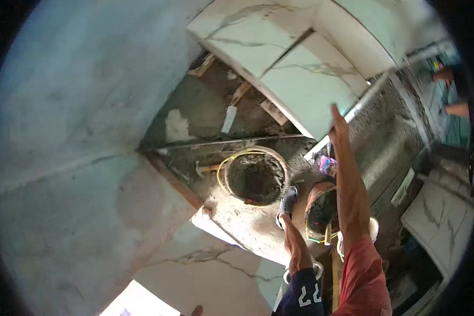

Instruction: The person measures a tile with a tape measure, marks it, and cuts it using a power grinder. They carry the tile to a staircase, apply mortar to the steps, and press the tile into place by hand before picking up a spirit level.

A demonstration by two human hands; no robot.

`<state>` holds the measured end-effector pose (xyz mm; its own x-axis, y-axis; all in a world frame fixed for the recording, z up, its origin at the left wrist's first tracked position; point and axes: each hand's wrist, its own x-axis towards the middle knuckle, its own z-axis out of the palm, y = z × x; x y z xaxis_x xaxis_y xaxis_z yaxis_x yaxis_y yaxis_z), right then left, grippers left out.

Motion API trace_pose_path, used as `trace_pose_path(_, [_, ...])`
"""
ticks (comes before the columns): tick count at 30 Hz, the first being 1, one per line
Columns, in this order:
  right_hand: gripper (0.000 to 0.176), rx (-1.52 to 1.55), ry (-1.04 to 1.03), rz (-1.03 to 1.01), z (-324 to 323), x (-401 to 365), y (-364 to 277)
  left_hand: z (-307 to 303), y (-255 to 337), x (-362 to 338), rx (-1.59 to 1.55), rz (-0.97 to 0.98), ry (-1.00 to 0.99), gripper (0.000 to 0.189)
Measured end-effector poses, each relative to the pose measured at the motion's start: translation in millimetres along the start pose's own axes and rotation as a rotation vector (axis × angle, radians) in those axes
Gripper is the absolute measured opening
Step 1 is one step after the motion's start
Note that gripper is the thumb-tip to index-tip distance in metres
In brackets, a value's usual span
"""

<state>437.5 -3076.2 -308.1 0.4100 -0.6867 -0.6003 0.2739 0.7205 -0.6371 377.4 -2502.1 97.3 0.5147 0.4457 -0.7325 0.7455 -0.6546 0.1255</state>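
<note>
Two tiled patches so far: near tile (pixel 210 263) at left, far tiles (pixel 258 37) beyond. Between them bare floor (pixel 195 113), scraps lying, untiled. Hammer (pixel 208 168) just left of mortar bucket (pixel 255 179); second bucket (pixel 321 210) right of shoe (pixel 288 199). Right hand (pixel 338 122) on near corner of tile (pixel 305 89); fingers straight, together, against edge; grip cannot tell. Left hand out of view. Judged: about half laid.
</note>
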Motion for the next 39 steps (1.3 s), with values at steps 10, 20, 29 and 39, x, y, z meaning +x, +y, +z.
trace_pose_path(10, [0.053, -0.338, 0.141, -0.073, 16.9, -159.8, -64.7, 12.8, 41.0, -15.0, -0.636, -0.042, -0.123, 0.04])
trace_pose_path(20, [0.031, -1.505, -0.55, -0.476, 262.4, -183.5, -30.3, 33.4, 73.3, 54.6, -0.75, 0.015, -0.233, 0.023])
trace_pose_path(29, [0.03, -2.105, -1.33, -0.711, 445.5, -61.0, 211.4, 10.2, 125.3, 105.5, -0.54, -0.062, -0.207, 0.026])
trace_pose_path(39, [0.041, -2.524, -1.492, -0.708, 544.2, -35.3, 300.0, 15.5, 113.0, 122.1, -0.812, -0.288, -0.243, 0.031])
